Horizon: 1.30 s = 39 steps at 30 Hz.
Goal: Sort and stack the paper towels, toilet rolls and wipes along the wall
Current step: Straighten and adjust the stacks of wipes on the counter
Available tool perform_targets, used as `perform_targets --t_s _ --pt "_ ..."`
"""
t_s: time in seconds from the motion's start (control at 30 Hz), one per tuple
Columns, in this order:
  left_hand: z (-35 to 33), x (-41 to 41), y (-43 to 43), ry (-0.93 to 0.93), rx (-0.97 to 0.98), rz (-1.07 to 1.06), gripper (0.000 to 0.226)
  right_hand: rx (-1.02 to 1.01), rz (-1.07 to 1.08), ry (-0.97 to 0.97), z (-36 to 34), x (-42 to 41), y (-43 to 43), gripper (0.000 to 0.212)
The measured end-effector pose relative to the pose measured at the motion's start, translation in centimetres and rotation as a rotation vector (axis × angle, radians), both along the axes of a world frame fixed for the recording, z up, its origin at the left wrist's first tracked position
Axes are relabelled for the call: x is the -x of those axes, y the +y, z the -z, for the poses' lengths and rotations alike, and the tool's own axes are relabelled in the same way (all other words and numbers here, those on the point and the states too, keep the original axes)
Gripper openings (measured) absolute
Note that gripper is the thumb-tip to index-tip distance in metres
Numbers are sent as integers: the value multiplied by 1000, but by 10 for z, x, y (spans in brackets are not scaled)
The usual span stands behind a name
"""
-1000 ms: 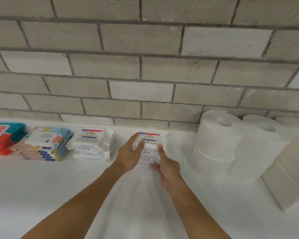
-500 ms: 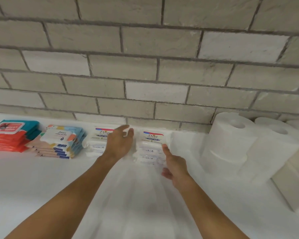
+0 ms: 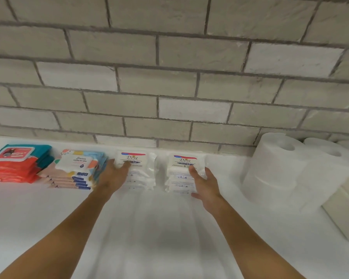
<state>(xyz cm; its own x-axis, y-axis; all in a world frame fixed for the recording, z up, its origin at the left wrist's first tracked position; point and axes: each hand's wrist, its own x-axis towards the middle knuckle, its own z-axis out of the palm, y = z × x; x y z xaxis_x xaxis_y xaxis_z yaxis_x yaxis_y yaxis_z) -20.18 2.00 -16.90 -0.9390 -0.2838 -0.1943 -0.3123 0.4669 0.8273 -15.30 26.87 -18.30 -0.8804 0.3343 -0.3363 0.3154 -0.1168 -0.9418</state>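
Two stacks of white Dove wipe packs stand side by side against the brick wall: a left stack (image 3: 138, 168) and a right stack (image 3: 182, 169). My left hand (image 3: 114, 175) lies on the left stack's front left corner, fingers spread on the top pack. My right hand (image 3: 205, 183) rests against the right stack's front right side, fingers apart. Further left is a stack of pastel wipe packs (image 3: 77, 170) and a red and teal stack (image 3: 16, 164). White toilet rolls (image 3: 274, 168) are stacked two high at the right.
A white cloth-covered table (image 3: 159, 228) runs along a grey brick wall (image 3: 169, 87). Beige folded paper towel packs (image 3: 345, 212) lean at the far right edge behind the rolls.
Both hands left the right Dove stack, which now stands against the wall. My left hand moved left onto the other Dove stack; my right hand shifted to the right stack's side.
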Motion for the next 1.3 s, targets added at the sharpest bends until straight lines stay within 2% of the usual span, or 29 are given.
perform_targets --t_s 0.13,0.3,0.5,0.67,0.73,0.8,0.87,1.07,1.17,1.3 --pt "-1 3 -2 -15 -34 51 57 -10 4 27 2 4 -11 49" --pt "7 7 -8 -18 -56 71 61 -38 -23 40 4 9 -28 23" --pt "-1 1 -4 -15 -124 94 54 -51 -25 38 3 12 -40 27" --pt "-3 2 -8 -38 -108 117 59 -89 -36 44 0 5 -37 26" --pt "-6 4 -9 -39 -88 123 63 -130 -35 45 0 0 -36 41" --pt "-11 5 -10 -20 -21 102 69 -182 -27 29 0 -8 -32 69" --pt "-18 3 -9 36 49 71 71 -233 -26 14 -1 -18 -23 74" --pt "-39 -16 24 267 230 118 62 -250 51 40 -15 -52 27 57" --pt "-47 -32 59 368 188 200 55 -194 95 94 -25 -68 57 41" --pt "-51 -54 116 392 4 302 49 -140 163 143 -31 -93 96 23"
